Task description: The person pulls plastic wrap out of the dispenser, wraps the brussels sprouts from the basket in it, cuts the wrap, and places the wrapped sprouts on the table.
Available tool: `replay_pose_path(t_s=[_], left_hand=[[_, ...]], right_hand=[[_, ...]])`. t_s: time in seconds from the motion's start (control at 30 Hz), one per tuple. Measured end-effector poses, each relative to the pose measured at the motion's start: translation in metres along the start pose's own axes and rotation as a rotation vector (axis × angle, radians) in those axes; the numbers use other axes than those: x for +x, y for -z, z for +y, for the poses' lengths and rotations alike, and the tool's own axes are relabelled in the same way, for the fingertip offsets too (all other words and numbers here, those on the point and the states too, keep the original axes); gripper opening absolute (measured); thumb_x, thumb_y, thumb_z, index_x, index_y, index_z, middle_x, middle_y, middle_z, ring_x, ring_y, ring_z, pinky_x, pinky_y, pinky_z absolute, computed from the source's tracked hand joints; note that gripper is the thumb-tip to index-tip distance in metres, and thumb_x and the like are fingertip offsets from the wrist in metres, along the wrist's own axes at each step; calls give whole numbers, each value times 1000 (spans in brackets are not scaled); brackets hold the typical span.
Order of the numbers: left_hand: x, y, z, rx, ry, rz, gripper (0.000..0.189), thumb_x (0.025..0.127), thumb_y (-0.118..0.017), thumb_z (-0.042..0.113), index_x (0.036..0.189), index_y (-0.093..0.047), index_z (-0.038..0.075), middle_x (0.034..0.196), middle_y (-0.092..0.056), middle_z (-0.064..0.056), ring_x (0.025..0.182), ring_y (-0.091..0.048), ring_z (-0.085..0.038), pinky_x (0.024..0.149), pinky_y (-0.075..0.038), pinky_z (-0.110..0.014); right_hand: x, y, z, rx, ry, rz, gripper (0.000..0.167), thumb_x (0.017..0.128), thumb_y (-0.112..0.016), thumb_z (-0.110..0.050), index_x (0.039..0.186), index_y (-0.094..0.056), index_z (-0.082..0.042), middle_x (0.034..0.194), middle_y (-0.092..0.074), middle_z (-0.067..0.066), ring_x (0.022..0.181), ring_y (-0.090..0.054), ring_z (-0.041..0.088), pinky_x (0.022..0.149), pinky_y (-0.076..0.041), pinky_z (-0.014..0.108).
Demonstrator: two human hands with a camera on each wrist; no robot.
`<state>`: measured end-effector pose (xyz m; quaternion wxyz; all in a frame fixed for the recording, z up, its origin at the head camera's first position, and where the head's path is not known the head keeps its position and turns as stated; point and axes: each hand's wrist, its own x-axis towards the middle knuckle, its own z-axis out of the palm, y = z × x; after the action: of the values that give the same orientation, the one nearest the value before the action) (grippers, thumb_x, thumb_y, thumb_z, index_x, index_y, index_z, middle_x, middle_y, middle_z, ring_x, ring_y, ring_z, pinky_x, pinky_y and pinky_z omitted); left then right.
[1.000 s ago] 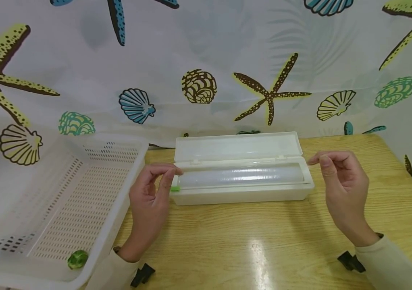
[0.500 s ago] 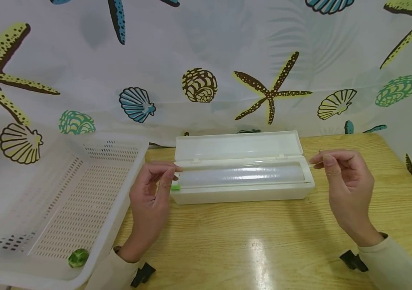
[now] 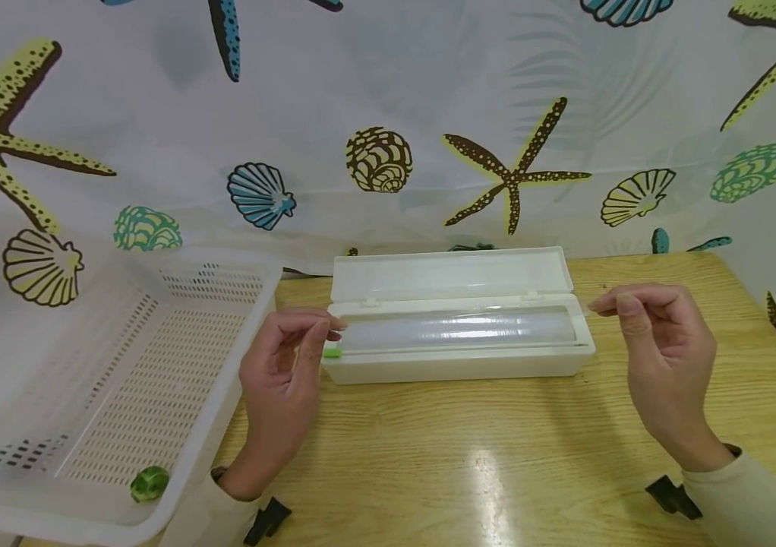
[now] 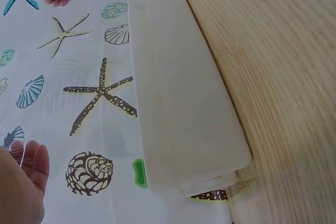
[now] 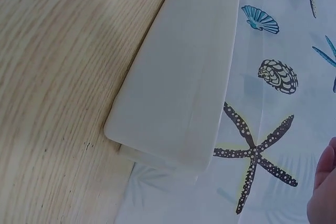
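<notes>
A white cling film dispenser box (image 3: 459, 367) stands on the wooden table, its lid (image 3: 449, 275) folded back. Inside lies a shiny roll of cling film (image 3: 456, 328), and a green slider (image 3: 332, 353) sits at the box's left end. My left hand (image 3: 282, 391) is raised by that end, thumb and forefinger pinching the film's thin clear edge. Beyond the right end, my right hand (image 3: 671, 372) pinches the other side in the same way. The film between them is nearly invisible. In the left wrist view, the left fingers (image 4: 37, 166) show at the lower left.
To the left stands a white perforated plastic basket (image 3: 266, 304) with a Brussels sprout (image 3: 149, 484) in its near corner. A cloth (image 3: 429, 76) printed with shells and starfish hangs behind the table (image 3: 415, 456).
My right hand has shifted slightly to the right, away from the box's end. The left hand stays almost where it was, and the box has not moved.
</notes>
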<state>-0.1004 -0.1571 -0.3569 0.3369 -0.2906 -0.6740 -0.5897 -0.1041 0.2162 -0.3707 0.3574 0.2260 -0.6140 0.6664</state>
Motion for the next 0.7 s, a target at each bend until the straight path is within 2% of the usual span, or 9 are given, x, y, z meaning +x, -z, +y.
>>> replay_pose_path(t_s=[0.3, 0.7], left_hand=[[0, 0, 2, -11, -15, -1, 25, 112, -64, 9, 105, -64, -16, 102, -71, -22, 90, -70, -25, 84, -61, -29], [0, 2, 6, -14, -37, 1, 27, 112, -65, 10, 105, -64, -17, 102, -72, -21, 91, -70, -23, 85, -61, -29]], right_hand=[[0, 0, -6, -21, -1, -1, 14, 108, -56, 11, 107, -57, 25, 105, -76, 14, 97, -74, 21, 94, -59, 27], [1, -3, -13, -3, 10, 0, 14, 108, -57, 11, 109, -58, 25, 104, -76, 14, 97, -74, 20, 93, -58, 26]])
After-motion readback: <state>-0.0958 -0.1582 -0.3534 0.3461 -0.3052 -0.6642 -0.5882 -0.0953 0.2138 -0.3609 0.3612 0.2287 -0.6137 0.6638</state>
